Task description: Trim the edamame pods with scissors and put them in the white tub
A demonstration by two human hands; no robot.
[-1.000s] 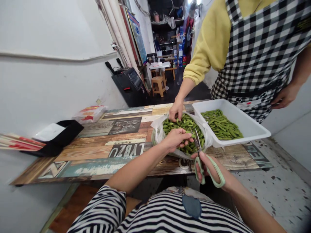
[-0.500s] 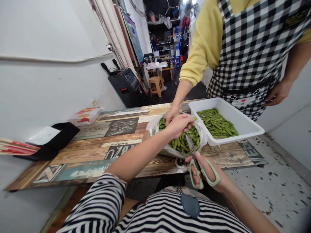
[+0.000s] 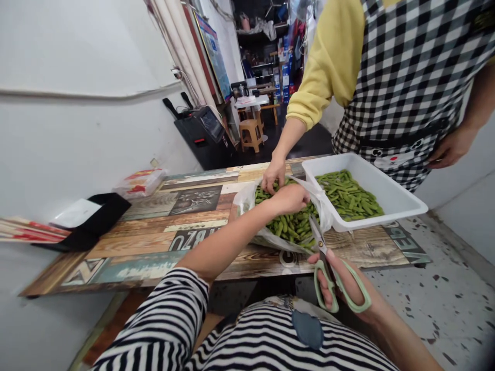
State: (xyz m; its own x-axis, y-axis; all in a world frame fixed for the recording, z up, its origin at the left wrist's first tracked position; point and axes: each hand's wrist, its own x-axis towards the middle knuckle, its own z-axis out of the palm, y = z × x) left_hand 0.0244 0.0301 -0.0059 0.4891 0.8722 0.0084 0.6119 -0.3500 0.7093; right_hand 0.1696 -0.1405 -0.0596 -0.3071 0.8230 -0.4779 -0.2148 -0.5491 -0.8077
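Over the plastic bag [image 3: 244,198] of green edamame pods [image 3: 290,226], my left hand [image 3: 293,199] is closed with its fingers curled down. Whatever is between those fingers is hidden. My right hand [image 3: 342,275] grips scissors [image 3: 324,260] with pale green handles, thumb and fingers in the loops. Their blades point up and left, tips near the bag's right front edge. A co-worker's hand [image 3: 275,172] reaches into the back left of the bag, close by my left hand.
A white tub [image 3: 402,208] with more pods [image 3: 350,196] sits right of the bag. Across the wood-patterned table [image 3: 201,221], a black holder [image 3: 104,216] and a plastic packet [image 3: 139,183] lie left. The co-worker in a checked apron [image 3: 406,77] stands opposite.
My left hand has shifted slightly; the green pod tip seen at its fingers no longer shows. The scissors have moved right and a little down. The co-worker's hand has lifted slightly among the pods.
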